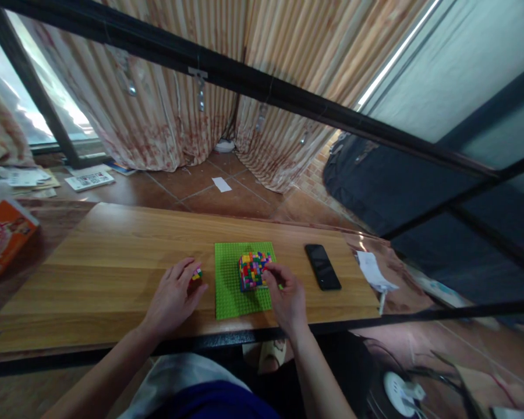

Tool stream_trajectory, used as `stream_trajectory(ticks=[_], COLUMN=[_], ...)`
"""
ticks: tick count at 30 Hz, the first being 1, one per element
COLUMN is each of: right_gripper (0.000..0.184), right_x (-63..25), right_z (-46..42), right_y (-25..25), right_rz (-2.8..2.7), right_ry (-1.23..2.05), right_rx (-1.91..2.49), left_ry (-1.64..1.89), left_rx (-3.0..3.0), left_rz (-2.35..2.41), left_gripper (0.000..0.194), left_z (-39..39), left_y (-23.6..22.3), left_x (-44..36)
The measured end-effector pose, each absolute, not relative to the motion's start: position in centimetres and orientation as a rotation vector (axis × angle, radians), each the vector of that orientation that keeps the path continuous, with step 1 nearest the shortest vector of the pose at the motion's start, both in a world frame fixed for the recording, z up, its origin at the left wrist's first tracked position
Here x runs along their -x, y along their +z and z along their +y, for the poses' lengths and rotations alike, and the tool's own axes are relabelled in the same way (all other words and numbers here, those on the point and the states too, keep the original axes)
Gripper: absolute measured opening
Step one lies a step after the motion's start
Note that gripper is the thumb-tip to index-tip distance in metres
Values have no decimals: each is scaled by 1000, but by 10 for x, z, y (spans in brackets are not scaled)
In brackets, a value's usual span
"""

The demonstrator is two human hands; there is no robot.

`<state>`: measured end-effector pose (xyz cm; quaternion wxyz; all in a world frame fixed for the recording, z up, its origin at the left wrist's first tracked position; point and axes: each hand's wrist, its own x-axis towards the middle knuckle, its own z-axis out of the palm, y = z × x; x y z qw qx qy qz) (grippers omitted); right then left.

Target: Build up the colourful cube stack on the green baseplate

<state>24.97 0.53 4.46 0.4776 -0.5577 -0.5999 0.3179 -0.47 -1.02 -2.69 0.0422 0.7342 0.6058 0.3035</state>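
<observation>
A block built of small multicoloured toy bricks (252, 273) stands on a green studded baseplate (227, 291). My right hand (290, 297) is at the block's right side, thumb and forefinger pinched together at its upper edge on what looks like a small red brick (265, 269). To the left of the baseplate, my left hand (174, 294) rests low over the table with fingers curved and the thumb apart. A few small loose bricks (197, 274) show beside its fingertips, partly covered by them.
The wooden table (113, 273) has a dark front edge close to me. A black phone (323, 266) lies right of the baseplate. Further right are white papers (372, 270). An orange box (4, 238) stands at the far left, and a dark metal bar (253, 81) crosses beyond the table.
</observation>
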Motion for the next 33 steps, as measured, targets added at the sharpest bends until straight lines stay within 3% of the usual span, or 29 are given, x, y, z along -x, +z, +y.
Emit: stream_trajectory(ticks=[7,23,33], right_gripper=[15,11,40], right_x=[-268,-264,-264], right_z=[49,74,78], right_y=[22,7,9], right_rz=[-1529,-1332,-884], right_ry=[671,1032,1551], right_rx=[1369,1228,1231], left_ry=[1009,981,993], left_rx=[-2268,-2275,-2228], left_rz=[1828,1774,1775], left_gripper=[34,31,31], left_z=[-1,-3,-4], left_y=[-34,-35,-31], left_x=[-2,2,0])
